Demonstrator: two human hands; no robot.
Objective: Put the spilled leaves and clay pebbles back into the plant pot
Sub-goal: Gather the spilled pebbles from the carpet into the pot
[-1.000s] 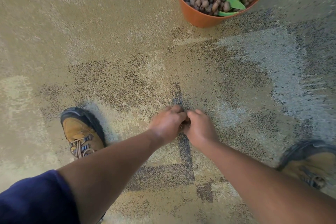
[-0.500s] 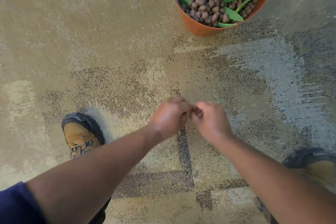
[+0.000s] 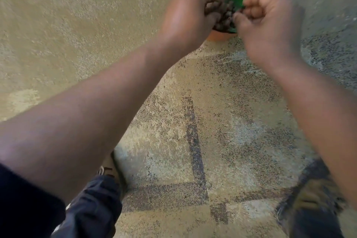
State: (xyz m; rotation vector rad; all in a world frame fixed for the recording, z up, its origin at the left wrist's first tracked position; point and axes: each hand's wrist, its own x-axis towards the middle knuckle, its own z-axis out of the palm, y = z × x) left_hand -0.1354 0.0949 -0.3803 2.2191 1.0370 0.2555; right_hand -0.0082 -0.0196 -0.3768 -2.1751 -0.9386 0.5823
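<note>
While both my hands hover over the round orange plastic plant pot, blur hides what they carry.
My left hand and right hand have curled grips above the brown clay pebbles and green leaves; contents unclear. Pot stands on the mottled tan carpet floor.
</note>
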